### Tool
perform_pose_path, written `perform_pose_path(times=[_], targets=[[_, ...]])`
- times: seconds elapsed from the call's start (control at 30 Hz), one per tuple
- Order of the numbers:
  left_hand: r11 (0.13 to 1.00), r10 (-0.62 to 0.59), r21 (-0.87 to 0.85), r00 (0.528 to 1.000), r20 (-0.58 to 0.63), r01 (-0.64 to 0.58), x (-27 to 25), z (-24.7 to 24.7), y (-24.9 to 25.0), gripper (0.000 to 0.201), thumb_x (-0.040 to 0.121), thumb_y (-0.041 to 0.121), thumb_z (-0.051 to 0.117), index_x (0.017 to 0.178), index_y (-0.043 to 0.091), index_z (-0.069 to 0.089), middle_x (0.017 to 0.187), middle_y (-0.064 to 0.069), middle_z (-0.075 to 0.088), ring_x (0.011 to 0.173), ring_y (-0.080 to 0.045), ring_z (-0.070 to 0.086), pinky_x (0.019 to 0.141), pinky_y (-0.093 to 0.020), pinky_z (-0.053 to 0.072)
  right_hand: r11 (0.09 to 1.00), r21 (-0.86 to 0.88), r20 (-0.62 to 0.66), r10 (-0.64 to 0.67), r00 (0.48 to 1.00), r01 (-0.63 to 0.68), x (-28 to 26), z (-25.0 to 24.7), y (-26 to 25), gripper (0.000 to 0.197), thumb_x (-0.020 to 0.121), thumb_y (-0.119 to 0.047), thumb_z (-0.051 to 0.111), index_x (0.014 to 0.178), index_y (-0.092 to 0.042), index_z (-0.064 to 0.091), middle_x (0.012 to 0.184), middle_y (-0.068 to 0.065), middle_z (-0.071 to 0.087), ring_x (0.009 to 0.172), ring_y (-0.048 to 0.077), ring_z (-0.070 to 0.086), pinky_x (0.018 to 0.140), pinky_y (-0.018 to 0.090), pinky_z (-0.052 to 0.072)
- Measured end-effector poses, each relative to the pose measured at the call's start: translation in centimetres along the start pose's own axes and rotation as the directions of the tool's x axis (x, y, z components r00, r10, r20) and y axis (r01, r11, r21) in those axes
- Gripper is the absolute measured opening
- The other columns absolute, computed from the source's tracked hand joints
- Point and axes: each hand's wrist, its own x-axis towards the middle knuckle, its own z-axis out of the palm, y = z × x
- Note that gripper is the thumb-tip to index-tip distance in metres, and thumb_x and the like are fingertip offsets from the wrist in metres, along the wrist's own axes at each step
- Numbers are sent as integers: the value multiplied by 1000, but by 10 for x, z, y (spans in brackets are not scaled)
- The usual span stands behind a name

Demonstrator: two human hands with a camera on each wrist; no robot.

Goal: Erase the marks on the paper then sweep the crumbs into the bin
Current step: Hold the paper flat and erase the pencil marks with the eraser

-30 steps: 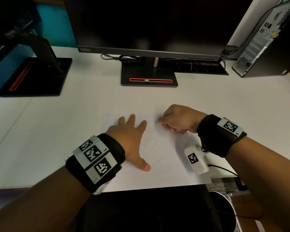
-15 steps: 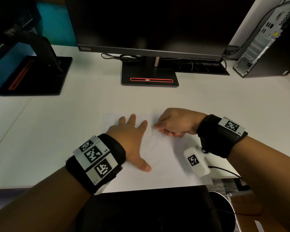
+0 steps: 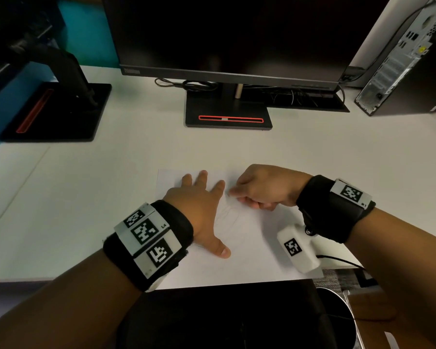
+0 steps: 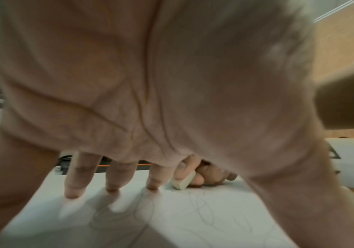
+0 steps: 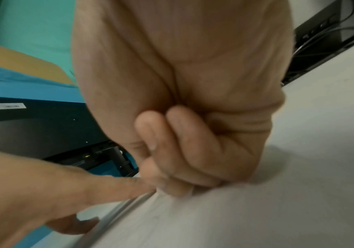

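Note:
A white sheet of paper (image 3: 249, 250) with faint pencil scribbles (image 3: 228, 215) lies on the white desk near its front edge. My left hand (image 3: 202, 210) lies flat on the sheet with its fingers spread, pressing it down. Just to the right, my right hand (image 3: 259, 190) is curled and pinches a small white eraser (image 4: 182, 182), whose end touches the paper beside my left index finger. In the head view the eraser is hidden by the fingers. The scribbles (image 4: 203, 213) show clearly in the left wrist view. A round bin (image 3: 337, 321) stands below the desk's front right corner.
A black monitor stand (image 3: 228, 114) with cables sits behind the paper, a second dark stand (image 3: 56, 112) at the back left, and a computer tower (image 3: 408, 59) at the back right. A dark chair seat (image 3: 224, 318) is below the desk edge.
My right hand with the eraser has slid leftward and slightly toward me across the paper, ending next to my left index finger. The left hand has stayed flat in place.

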Motion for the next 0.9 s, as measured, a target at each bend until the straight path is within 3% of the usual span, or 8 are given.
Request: perform_pose_path(times=[0.13, 0.17, 0.3, 0.43, 0.57, 0.7, 0.83, 0.9], targets=[[1000, 2, 4, 1000, -4, -2, 0, 0, 1, 142, 62, 82, 73, 158, 30, -18, 166, -6, -25, 153, -37, -11, 116, -56, 33, 999, 28, -189, 35, 981, -31, 4, -7, 6, 41, 101, -28, 55, 65, -8, 60, 62, 12, 52, 46, 21, 40, 42, 20, 36], [1000, 1, 4, 1000, -4, -1, 0, 1, 1, 142, 62, 82, 73, 158, 31, -18, 166, -6, -24, 153, -37, -11, 116, -56, 33, 1000, 12, -184, 20, 983, -18, 2, -5, 7, 41, 101, -29, 54, 66, -8, 60, 62, 12, 53, 46, 22, 41, 42, 20, 36], [1000, -4, -5, 1000, 1, 4, 0, 0, 0, 142, 62, 81, 74, 158, 32, -18, 166, -5, -25, 153, -36, -12, 116, -54, 34, 999, -46, 26, -24, 999, 26, -11, 8, 2, 39, 100, -32, 59, 68, -9, 60, 55, 6, 51, 43, 19, 39, 43, 22, 35], [1000, -6, 3, 1000, 3, 6, 0, 1, 1, 142, 62, 82, 73, 158, 32, -19, 166, -5, -25, 154, -36, -11, 116, -54, 34, 998, -63, -116, -25, 993, 18, -10, 1, 5, 43, 101, -32, 56, 66, -8, 60, 57, 8, 53, 45, 21, 41, 40, 18, 36], [1000, -4, 8, 1000, -6, 4, 0, 2, 0, 142, 61, 82, 73, 158, 32, -18, 166, -5, -24, 153, -36, -11, 116, -53, 34, 994, -98, 50, -48, 998, 53, -18, 12, -1, 40, 100, -31, 57, 68, -9, 59, 58, 7, 52, 43, 19, 40, 43, 23, 36], [1000, -6, 8, 1000, 2, 6, 1, 1, 1, 143, 61, 83, 73, 158, 32, -20, 166, -5, -25, 153, -36, -11, 116, -55, 34, 995, -93, -135, -33, 990, 21, -13, 1, 6, 43, 101, -35, 55, 67, -9, 60, 58, 8, 53, 48, 22, 43, 44, 22, 38], [1000, -11, 2, 1000, 6, 11, 0, 0, 0, 142, 62, 82, 73, 157, 32, -20, 165, -4, -26, 153, -36, -12, 116, -54, 34, 992, -113, 30, -56, 998, 59, -20, 12, 4, 42, 100, -35, 55, 69, -8, 61, 59, 9, 53, 47, 21, 41, 44, 23, 37], [1000, -12, 3, 1000, 12, 11, 0, 0, 1, 143, 61, 82, 74, 157, 33, -20, 165, -4, -27, 153, -35, -13, 116, -54, 35, 996, -87, -36, -38, 999, 35, -19, 8, 8, 42, 101, -35, 56, 69, -8, 62, 59, 9, 53, 47, 22, 42, 44, 21, 37]])
